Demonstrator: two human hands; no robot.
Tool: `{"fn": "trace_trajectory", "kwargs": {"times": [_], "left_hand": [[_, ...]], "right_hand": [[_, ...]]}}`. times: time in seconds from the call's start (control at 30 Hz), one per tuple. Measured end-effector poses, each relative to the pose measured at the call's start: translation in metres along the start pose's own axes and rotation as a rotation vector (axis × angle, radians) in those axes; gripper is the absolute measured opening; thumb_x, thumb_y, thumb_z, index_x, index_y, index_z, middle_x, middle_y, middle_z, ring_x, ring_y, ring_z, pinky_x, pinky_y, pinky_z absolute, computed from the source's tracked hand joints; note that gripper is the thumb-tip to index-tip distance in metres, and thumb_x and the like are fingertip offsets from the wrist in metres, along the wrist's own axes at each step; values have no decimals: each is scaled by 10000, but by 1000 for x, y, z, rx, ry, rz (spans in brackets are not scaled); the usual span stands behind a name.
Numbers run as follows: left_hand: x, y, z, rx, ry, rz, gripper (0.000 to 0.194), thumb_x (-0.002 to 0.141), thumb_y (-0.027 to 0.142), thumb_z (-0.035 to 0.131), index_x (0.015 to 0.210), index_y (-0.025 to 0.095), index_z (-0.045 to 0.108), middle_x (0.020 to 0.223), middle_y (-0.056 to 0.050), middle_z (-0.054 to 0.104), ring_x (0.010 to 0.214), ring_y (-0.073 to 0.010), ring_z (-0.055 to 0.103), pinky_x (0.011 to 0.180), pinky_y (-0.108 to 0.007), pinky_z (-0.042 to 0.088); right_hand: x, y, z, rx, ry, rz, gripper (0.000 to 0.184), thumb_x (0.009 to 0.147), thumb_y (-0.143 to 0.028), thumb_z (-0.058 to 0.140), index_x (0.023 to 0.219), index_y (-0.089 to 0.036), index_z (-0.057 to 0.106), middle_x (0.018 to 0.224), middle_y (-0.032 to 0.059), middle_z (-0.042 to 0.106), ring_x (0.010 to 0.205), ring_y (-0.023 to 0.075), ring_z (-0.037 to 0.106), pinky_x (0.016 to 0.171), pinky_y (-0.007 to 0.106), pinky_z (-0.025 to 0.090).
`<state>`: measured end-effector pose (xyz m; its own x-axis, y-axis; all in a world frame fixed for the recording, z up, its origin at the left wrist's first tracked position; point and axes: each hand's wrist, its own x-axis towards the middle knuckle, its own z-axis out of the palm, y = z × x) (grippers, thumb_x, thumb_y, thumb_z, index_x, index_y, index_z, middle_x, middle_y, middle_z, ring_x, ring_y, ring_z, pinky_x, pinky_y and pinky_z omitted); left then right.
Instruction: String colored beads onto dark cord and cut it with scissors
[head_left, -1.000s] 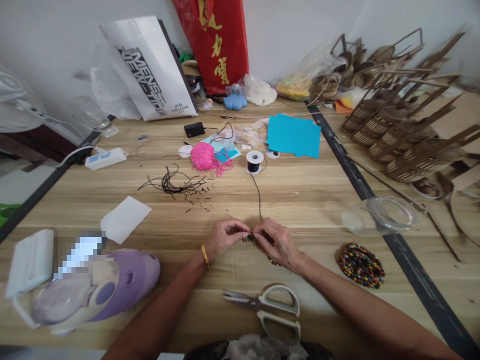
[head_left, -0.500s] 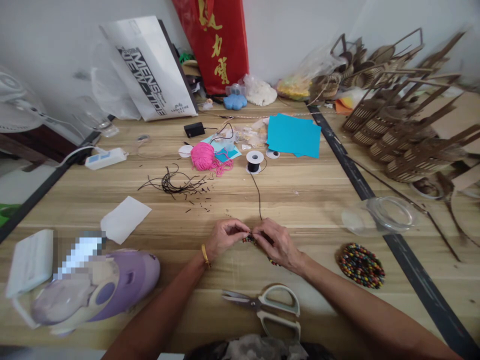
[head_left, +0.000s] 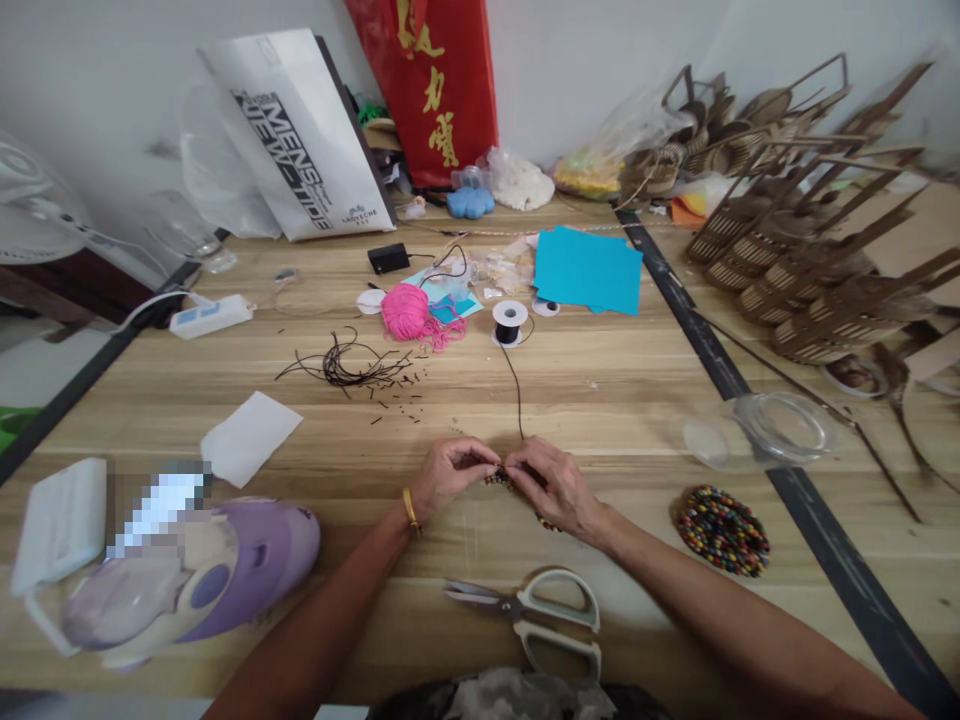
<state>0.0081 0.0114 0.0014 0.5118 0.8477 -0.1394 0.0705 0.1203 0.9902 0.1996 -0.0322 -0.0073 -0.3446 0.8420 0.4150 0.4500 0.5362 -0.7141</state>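
Observation:
My left hand (head_left: 452, 472) and my right hand (head_left: 556, 487) meet fingertip to fingertip over the middle of the table. Both pinch a small string of multicoloured beads (head_left: 498, 479), part of which shows below the left fingers and part under the right palm. A black cord (head_left: 516, 385) runs from a white spool (head_left: 510, 323) down to the right hand. Exactly where cord and beads join is hidden by the fingers. Closer to me lie scissors (head_left: 517, 606) with pale handles, blades pointing left. A coiled pile of beaded strings (head_left: 722, 531) rests right of my right forearm.
Cut black cords (head_left: 345, 365) with small snippets lie beyond my left hand, near pink yarn (head_left: 406, 312). Blue sheets (head_left: 587, 270) lie further back. A purple device (head_left: 255, 560) stands at left, a clear lid (head_left: 784, 427) and woven baskets (head_left: 795, 260) at right.

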Motion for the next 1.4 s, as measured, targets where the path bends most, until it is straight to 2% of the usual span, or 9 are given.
{"fn": "trace_trajectory", "kwargs": {"times": [0.53, 0.77, 1.0, 1.4], "left_hand": [[1, 1, 0, 10, -26, 9, 192, 689, 269, 746, 769, 99, 710, 773, -72, 695, 716, -139, 626, 679, -243, 486], [1, -2, 2, -55, 4, -43, 215, 658, 235, 762, 812, 109, 682, 774, -59, 709, 702, -132, 643, 682, -244, 504], [1, 1, 3, -44, 20, -43, 192, 635, 225, 776, 728, 105, 659, 695, -37, 685, 623, -107, 608, 617, -219, 481], [2, -2, 3, -8, 50, -1, 196, 634, 264, 784, 693, 103, 689, 700, -59, 690, 647, -129, 608, 631, -239, 467]], "right_hand": [[-1, 2, 1, 11, 8, -19, 116, 935, -204, 496, 899, -185, 604, 776, 59, 623, 739, 180, 549, 671, 298, 443], [-1, 3, 2, 42, 47, -14, 66, 917, -209, 541, 925, -185, 601, 795, 61, 644, 722, 170, 583, 656, 285, 471], [-3, 4, 3, 28, 62, -7, 81, 915, -227, 550, 876, -182, 604, 768, 57, 639, 694, 165, 580, 641, 279, 468], [-1, 3, 1, 57, 45, -36, 90, 915, -203, 545, 909, -189, 634, 773, 53, 644, 725, 167, 590, 666, 287, 476]]}}
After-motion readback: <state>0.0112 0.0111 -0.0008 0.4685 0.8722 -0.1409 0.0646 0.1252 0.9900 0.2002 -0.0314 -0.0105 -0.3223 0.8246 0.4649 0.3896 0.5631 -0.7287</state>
